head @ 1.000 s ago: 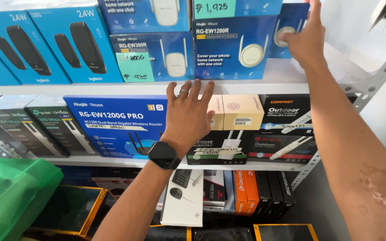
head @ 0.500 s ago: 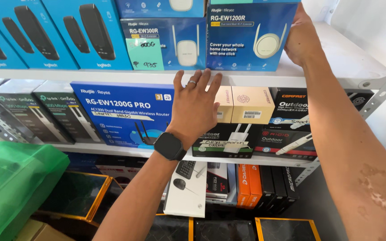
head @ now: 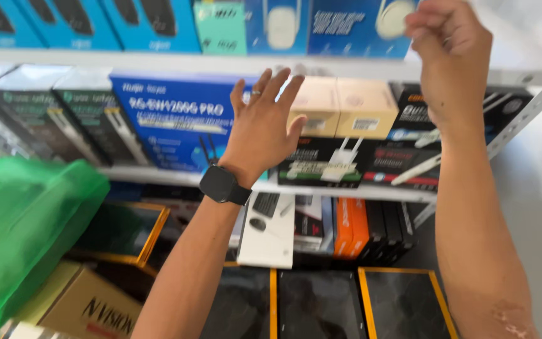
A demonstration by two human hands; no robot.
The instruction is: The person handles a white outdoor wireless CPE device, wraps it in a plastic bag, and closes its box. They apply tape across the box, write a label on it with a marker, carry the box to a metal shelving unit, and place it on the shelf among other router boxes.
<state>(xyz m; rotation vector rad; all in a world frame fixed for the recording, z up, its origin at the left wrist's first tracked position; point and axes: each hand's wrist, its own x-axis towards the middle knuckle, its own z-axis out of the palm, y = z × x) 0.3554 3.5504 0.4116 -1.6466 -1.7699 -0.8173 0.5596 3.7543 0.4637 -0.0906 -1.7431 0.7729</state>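
**Two hands raised at a shelf of boxed routers**

The left hand is lifted with its back to the camera, fingers spread and straight, gripping nothing. Its fingertips overlap the left edge of the beige boxes, which stand side by side on the middle shelf; the blur hides whether they touch. A ring shows on one finger, and a black watch sits on the wrist at 7 o'clock from the palm.

At 9 o'clock from this hand stands a big blue box. At 4 o'clock from it, under the beige pair, lies a black box with a white antenna device pictured on it.

The right hand is up at 1 o'clock from the left one, well apart from it, in front of the upper shelf's edge. Its fingers are curled loosely inward and hold nothing visible. At 9 o'clock from it, on the upper shelf, stands a light-blue box, just beside the fingertips; touch cannot be told.

At 5 o'clock from the left hand, a white keyboard box leans on the lower level, orange boxes to its right. A green bag fills the lower left.
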